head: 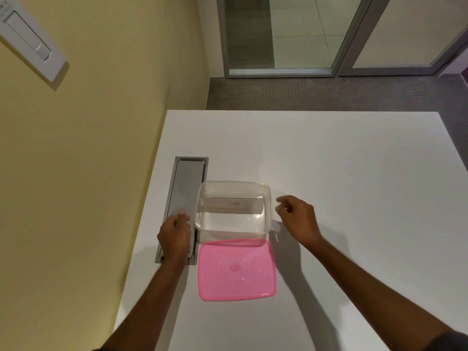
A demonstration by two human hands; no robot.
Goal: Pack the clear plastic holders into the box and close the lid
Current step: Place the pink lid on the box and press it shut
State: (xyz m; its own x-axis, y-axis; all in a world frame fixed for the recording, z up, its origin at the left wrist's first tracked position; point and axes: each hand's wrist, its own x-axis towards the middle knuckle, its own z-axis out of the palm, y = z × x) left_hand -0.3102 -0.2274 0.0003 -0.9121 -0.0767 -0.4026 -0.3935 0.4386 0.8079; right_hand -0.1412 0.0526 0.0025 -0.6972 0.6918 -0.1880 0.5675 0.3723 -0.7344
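A clear plastic box (233, 207) sits open on the white counter (329, 160), between the two hands. Inside it, toward the side away from the person, lies a clear plastic holder (234, 203) with a paper strip showing some handwriting. The pink lid (236, 269) lies flat on the counter just in front of the box, nearer the person, its far edge touching or nearly touching the box; it is not on the box. The left hand (174, 235) rests just beside the box's left wall, over a grey cover plate (187, 183) set into the counter, its fingers curled loosely inward and holding nothing that can be seen. The right hand (297, 219) hovers just beside the box's right wall, fingers bent and partly spread; whether a small clear piece is pinched at its fingertips cannot be told, since the area is blurred.
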